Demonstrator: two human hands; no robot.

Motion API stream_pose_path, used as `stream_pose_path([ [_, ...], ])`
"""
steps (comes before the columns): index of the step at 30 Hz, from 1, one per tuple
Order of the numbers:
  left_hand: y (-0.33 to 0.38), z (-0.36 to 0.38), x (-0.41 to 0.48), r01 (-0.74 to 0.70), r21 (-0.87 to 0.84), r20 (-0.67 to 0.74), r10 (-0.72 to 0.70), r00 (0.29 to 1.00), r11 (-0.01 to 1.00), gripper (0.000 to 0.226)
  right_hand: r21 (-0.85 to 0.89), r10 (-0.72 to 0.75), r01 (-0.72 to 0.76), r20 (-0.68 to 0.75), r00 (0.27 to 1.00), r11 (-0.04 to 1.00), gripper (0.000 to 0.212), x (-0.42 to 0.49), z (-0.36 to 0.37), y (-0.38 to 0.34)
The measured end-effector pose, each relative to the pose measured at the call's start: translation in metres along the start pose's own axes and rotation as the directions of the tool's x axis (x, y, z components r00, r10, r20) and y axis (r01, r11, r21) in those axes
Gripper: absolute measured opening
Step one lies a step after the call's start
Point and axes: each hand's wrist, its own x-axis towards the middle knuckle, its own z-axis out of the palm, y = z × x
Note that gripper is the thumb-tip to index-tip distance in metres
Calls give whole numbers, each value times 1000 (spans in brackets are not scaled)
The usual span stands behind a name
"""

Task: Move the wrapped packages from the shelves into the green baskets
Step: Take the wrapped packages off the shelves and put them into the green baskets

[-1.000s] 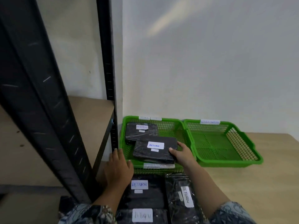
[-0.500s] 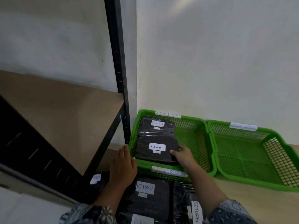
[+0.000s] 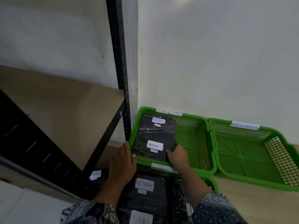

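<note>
Since the earlier frame, the front package (image 3: 155, 147) has been set lower and squarer in the left green basket (image 3: 202, 143), just before a second package (image 3: 157, 123); both are labelled "RETURN". Its near right corner is gripped by the right hand (image 3: 178, 156). The left hand (image 3: 123, 162), fingers straight, is laid against the basket's left rim. The far rim is tagged "RETURN" and "OVERDUE".

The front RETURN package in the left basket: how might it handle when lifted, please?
Probably stiff: the front package shows straight edges though the right hand grips only one corner. Its glossy wrap may be slippery. Being flat, it should slide, not roll.
</note>
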Motion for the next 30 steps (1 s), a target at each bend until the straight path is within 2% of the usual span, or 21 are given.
stream_pose_path([
  [9,3,-2,-1,5,52,15,-6,1000,999,62,-190,-26,11,-75,997,982,39,-11,2,0],
  [14,11,-11,1,9,125,39,-14,999,992,64,-395,-207,146,-117,971,907,54,-33,-1,6],
  [18,23,-17,-12,-109,73,15,108,994,991,65,-518,-375,270,-109,921,812,55,-57,1,15],
  [22,30,-19,-33,-291,141,12,292,956,946,66,-589,-425,302,-79,902,750,56,-89,4,21],
  [26,30,-20,-55,-398,221,87,389,917,890,67,-559,-449,289,-172,877,777,57,-117,14,28],
  [30,24,-26,-82,-449,215,120,433,894,867,69,-523,-385,248,-171,907,816,57,-149,24,37],
])
